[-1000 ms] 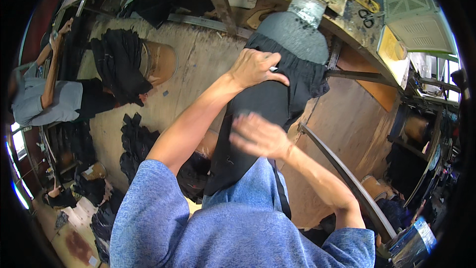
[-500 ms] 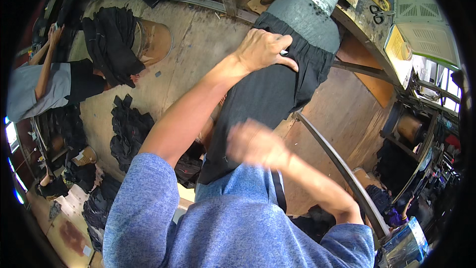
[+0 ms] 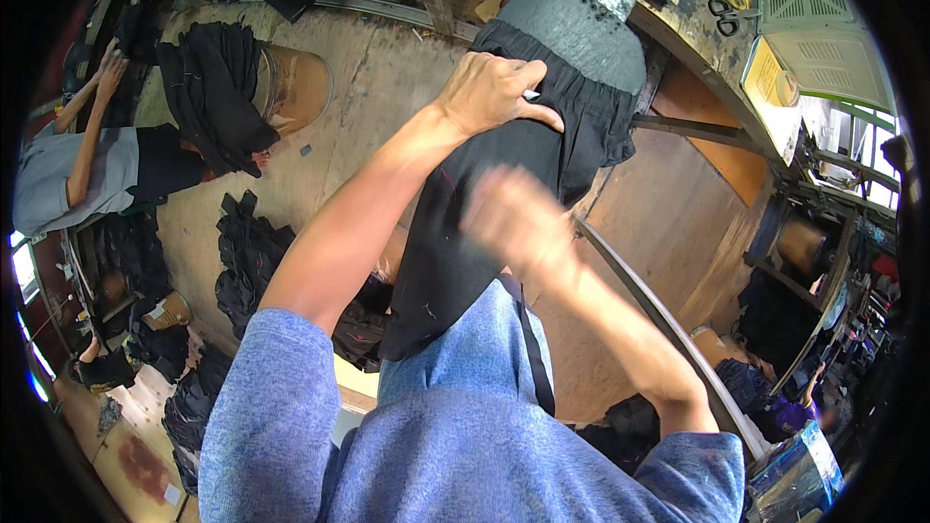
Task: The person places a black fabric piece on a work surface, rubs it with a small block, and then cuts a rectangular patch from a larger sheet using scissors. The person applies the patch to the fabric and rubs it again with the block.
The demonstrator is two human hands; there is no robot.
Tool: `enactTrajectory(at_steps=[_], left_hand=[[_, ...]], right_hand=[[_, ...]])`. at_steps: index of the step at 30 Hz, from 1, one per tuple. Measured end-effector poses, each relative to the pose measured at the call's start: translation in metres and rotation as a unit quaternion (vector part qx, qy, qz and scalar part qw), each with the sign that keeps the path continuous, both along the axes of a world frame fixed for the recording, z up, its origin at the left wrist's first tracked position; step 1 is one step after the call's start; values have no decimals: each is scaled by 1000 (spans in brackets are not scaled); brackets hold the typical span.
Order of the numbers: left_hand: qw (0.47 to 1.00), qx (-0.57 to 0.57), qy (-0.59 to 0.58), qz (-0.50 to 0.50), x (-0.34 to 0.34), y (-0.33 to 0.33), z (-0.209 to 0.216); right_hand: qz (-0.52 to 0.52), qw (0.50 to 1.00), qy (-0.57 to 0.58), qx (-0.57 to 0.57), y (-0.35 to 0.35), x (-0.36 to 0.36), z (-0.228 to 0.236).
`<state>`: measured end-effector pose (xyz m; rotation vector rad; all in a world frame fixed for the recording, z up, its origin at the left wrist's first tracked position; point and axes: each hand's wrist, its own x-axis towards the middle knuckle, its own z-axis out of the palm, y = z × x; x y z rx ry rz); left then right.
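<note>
Black trousers [image 3: 450, 242] with a gathered waistband are stretched over the rounded end of a grey padded board [image 3: 572, 29] and run down toward my lap. My left hand [image 3: 492, 95] presses on the cloth just below the waistband, fingers curled and thumb stuck out. A small white thing peeks out between its thumb and forefinger, too small to name. Over the middle of the trousers is my right hand [image 3: 518, 223], smeared by motion, so its fingers do not show clearly. A fine pale thread mark lies on the lower cloth.
Scissors [image 3: 722, 17] lie on the worn bench [image 3: 693, 48] at the far right. A metal rail [image 3: 668, 324] slants along my right side. Dark garments drape over a round drum [image 3: 300, 87] at the left, near a seated person [image 3: 82, 169]. Another black cloth heap [image 3: 250, 261] lies on the floor.
My right hand has moved up the trousers, away from my lap. The left hand keeps its place on the cloth, while the whole view has shifted slightly.
</note>
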<state>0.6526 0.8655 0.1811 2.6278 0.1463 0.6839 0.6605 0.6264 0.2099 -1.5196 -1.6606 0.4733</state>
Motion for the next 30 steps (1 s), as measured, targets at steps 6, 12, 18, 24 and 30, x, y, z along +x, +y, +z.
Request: enactTrajectory(at_steps=[6, 12, 18, 24, 30], left_hand=[[1000, -3, 11, 3, -1, -4, -4], [1000, -15, -14, 5, -2, -6, 7], [1000, -3, -9, 3, -1, -4, 1], [1000, 13, -11, 18, -2, -6, 8], [999, -7, -52, -2, 0, -2, 3]], right_hand=[[-8, 995, -62, -80, -64, -76, -33], [159, 983, 90, 7, -48, -57, 36], [-90, 992, -80, 24, -15, -16, -27], [94, 984, 135, -62, -96, -100, 6], [-189, 975, 112, -41, -15, -8, -14]])
